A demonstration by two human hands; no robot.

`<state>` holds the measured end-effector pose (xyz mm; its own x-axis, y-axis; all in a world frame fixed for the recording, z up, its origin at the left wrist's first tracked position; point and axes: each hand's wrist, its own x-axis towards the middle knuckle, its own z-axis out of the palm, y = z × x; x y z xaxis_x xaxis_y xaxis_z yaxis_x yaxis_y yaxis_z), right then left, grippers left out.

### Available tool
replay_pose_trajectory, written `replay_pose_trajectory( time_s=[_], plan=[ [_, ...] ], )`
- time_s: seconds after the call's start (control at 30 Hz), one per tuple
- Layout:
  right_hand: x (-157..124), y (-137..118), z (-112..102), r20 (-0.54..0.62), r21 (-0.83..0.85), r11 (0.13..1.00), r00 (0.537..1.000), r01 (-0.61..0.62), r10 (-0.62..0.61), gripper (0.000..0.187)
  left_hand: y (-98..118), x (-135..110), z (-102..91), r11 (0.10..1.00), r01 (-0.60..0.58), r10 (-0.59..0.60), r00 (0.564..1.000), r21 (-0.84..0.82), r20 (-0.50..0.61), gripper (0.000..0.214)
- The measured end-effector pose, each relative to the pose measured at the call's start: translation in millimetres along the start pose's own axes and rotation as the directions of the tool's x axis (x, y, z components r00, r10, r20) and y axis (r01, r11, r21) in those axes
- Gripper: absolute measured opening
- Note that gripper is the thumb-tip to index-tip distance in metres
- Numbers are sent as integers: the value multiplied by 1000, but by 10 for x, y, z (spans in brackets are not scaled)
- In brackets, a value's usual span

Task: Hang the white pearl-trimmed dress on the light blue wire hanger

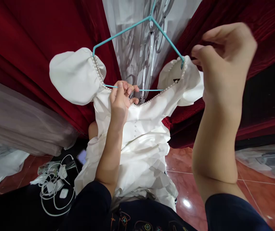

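A white dress (142, 154) with puffed sleeves and a pearl-trimmed neckline hangs from a light-blue hanger (125, 31) and drapes over the lap. My left hand (121, 99) is closed on the dress at the middle of its neckline, in front of the hanger's lower bar. The pearl trim (97, 69) runs along both shoulder edges. My right hand (226, 51) is raised beyond the sleeve on the right, clear of the dress, with fingers curled towards the thumb. Anything between those fingertips is too small or blurred to make out.
Dark red curtains (43, 41) and a grey ornate metal frame (149, 54) stand behind the dress. White cables and a charger (55, 186) lie on a black surface at lower left. Red floor tiles (183, 189) show to the right. Pale sheer fabric (24, 112) hangs at the left.
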<state>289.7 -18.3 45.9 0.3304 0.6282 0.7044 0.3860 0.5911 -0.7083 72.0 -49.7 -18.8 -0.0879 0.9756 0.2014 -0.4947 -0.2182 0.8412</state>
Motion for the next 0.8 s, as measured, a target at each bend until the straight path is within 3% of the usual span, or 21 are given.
replay_pose_trajectory(
  time_s=[0.07,0.1,0.13,0.23,0.3,0.43,0.53,0.63,0.7,0.73,0.8],
  plan=[
    [-261,-73,-29,-102,35,969,966,244,-239,15,-13,15,-12,999,-12,13,999,-30,38,37],
    [-399,-103,-21,-101,14,942,938,336,-333,8,-21,17,-14,999,-22,25,998,-47,54,36],
    [-533,-119,5,-40,-5,926,926,376,-376,3,-31,15,-13,998,-30,35,997,-61,68,35],
    [-863,-28,152,308,-70,918,884,389,-351,14,-63,-12,-2,998,-32,36,997,-58,73,34],
    [-1001,131,256,412,-118,886,834,448,-366,20,-77,-38,10,998,-36,39,997,-47,61,34],
    [-1114,412,366,341,-172,846,836,505,-430,27,-67,-79,40,1000,-9,8,1000,14,30,35],
    [-1109,458,379,284,-169,841,843,514,-458,29,-49,-85,44,995,-7,5,1000,98,20,34],
    [-1078,437,371,262,-159,843,846,513,-465,30,-65,-96,-11,977,-62,44,995,206,89,28],
    [-1063,434,368,261,-161,851,853,500,-451,30,-90,-128,-72,913,-138,79,983,385,166,25],
    [-1059,439,369,265,-162,855,856,493,-443,30,-103,-151,-101,835,-200,98,971,512,219,24],
    [-1056,458,375,273,-161,861,860,482,-430,32,-121,-198,-139,573,-345,107,931,743,350,22]
  ],
)
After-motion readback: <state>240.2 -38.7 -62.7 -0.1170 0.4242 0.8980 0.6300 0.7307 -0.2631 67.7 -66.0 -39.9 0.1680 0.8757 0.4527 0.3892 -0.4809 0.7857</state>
